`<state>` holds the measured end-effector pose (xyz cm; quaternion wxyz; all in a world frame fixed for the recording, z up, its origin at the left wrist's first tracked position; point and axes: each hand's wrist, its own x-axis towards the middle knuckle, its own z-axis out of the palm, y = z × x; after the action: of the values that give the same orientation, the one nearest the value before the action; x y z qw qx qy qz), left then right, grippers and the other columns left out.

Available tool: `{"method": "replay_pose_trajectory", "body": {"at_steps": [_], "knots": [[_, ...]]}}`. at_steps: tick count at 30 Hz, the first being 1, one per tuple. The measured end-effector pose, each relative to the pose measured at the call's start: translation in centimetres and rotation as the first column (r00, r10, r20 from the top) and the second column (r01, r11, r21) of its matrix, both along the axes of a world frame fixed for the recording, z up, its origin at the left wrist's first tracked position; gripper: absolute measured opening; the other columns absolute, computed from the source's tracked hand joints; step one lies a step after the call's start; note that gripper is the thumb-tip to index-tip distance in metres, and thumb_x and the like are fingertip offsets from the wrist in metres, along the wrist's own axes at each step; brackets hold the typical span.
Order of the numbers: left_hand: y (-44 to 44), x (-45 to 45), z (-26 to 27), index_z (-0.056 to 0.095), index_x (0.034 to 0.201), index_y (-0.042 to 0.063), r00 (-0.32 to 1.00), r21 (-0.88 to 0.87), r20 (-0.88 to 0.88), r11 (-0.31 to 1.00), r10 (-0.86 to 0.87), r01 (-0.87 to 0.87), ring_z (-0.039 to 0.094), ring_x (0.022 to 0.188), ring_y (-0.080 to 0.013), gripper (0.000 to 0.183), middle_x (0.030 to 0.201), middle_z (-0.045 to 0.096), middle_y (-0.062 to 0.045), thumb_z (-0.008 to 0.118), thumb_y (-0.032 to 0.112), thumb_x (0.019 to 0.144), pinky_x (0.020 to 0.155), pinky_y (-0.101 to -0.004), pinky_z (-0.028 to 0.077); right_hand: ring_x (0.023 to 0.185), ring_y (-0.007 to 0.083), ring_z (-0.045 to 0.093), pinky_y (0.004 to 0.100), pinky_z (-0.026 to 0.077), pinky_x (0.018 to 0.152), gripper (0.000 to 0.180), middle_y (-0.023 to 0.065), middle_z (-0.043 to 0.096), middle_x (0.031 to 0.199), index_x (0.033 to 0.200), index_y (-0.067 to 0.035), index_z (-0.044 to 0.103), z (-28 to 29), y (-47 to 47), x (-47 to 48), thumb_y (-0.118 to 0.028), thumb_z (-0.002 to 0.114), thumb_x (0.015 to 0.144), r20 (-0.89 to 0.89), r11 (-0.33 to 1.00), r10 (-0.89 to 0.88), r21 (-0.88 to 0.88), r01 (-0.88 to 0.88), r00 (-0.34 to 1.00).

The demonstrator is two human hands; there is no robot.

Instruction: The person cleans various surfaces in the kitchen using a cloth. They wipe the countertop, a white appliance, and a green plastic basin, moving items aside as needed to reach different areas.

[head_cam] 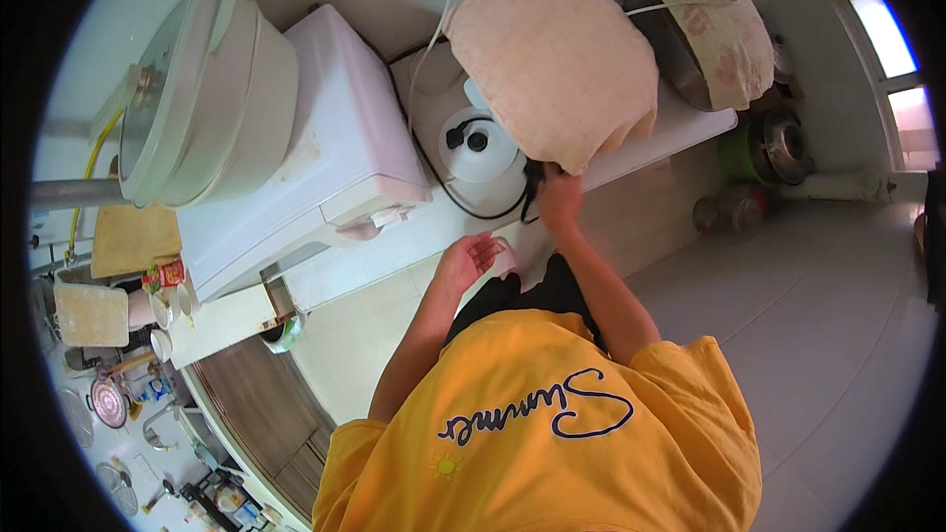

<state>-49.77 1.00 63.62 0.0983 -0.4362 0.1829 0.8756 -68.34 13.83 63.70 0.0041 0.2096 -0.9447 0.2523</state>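
My right hand (559, 196) is at the front edge of a white countertop-like surface (691, 134), against the hanging corner of a beige cloth (558, 63). Its fingers are partly hidden by the cloth, and a black cord or plug bundle (533, 176) touches them; what they grip is unclear. The cloth drapes over a bulky, hidden object. My left hand (467, 260) is held in front of the surface, empty, with loosely curled fingers apart. Between the cloth and a white appliance sits a round white power base (477, 155) with a black centre connector and a black plug (456, 137) on it.
A large white pot with a glass lid (222, 103) stands on the white boxy appliance (347, 118) at left. At the back right, a metal pot (669, 52) is partly covered by a patterned cloth (709, 29). Cables (414, 111) loop across the surface. Jars (732, 214) stand on the floor.
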Motion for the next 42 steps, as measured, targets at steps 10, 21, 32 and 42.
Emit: {"method": "replay_pose_trajectory", "body": {"at_steps": [10, 21, 32, 42], "knots": [[0.8, -0.4, 1.3, 0.059, 0.104, 0.004, 0.991, -0.07, -0.086, 0.993, -0.105, 0.099, 0.062, 0.08, -0.0199, 0.026, 0.089, 0.065, -0.007, 0.049, 0.022, 0.088, 0.073, -0.0339, 0.051, 0.096, 0.0322, 0.052, 0.0397, 0.049, 0.074, 0.05, 0.0149, 0.05, 0.102, 0.11, -0.017, 0.061, -0.5, 7.7, -3.7, -0.002, 0.067, 0.062, -0.093, 0.997, -0.073, -0.002, 0.073, 0.993], [3.8, -4.1, 3.5, 0.058, 0.103, 0.003, 0.963, -0.188, -0.043, 0.948, -0.268, 0.256, 0.061, 0.073, -0.0191, 0.024, 0.086, 0.063, -0.007, 0.048, 0.02, 0.089, 0.069, -0.0319, 0.051, 0.086, 0.033, 0.056, 0.0402, 0.051, 0.066, 0.032, 0.0176, 0.048, 0.104, 0.098, -0.013, 0.06, -2.8, 8.1, -3.2, -0.009, 0.064, 0.066, -0.07, 0.979, -0.203, 0.008, 0.204, 0.977], [12.3, -14.9, 6.5, 0.058, 0.1, 0.003, 0.92, -0.371, -0.001, 0.855, -0.391, 0.363, 0.06, 0.067, -0.0147, 0.023, 0.082, 0.063, -0.007, 0.044, 0.019, 0.091, 0.065, -0.0275, 0.051, 0.091, 0.0301, 0.053, 0.0386, 0.052, 0.067, 0.043, 0.0118, 0.047, 0.1, 0.102, -0.017, 0.06, -0.2, 14.3, -10.8, -0.013, 0.069, 0.061, -0.11, 0.995, -0.081, -0.06, 0.075, 0.991], [24.9, -30.3, 5.4, 0.056, 0.104, 0.003, 0.848, -0.516, 0.01, 0.723, -0.53, 0.458, 0.06, 0.073, -0.0143, 0.021, 0.086, 0.061, -0.007, 0.047, 0.017, 0.092, 0.066, -0.0268, 0.051, 0.092, 0.0319, 0.055, 0.0407, 0.05, 0.071, 0.043, 0.0132, 0.048, 0.102, 0.105, -0.019, 0.06, -0.9, 31.0, -33.4, -0.009, 0.068, 0.063, -0.103, 0.95, -0.311, -0.022, 0.31, 0.945]]}}
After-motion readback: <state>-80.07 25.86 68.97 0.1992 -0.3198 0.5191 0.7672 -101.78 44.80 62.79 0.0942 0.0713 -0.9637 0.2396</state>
